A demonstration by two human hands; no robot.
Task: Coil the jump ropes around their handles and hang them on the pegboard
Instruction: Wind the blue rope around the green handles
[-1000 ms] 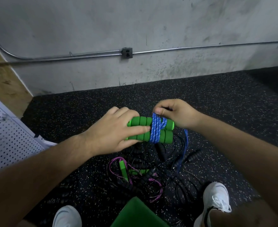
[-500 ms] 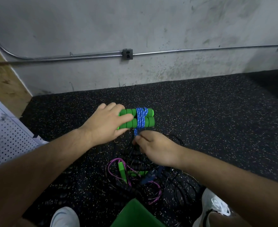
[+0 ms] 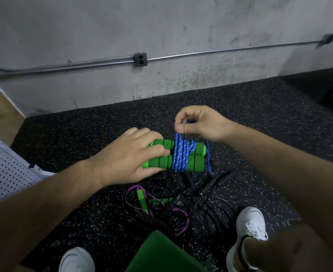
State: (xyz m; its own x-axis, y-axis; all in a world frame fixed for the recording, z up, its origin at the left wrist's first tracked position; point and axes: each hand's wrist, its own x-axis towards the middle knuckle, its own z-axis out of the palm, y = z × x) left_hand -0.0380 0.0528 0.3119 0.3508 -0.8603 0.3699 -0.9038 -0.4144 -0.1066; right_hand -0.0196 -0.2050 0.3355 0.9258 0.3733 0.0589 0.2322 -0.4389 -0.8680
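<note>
So, the left hand (image 3: pixel 126 160) clasps two ribbed green foam handles (image 3: pixel 196 163) side by side above the speckled rubber floor (image 3: pixel 83 134), a braided blue rope (image 3: pixel 179 158) coiled round their middle. The right hand (image 3: pixel 197 122) pinches a strand of it just above the coil; black cords (image 3: pixel 207 203) lie tangled below

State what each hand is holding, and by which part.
The left hand grips the paired green handles at their left ends. The right hand pinches the blue rope just above the handles.
</note>
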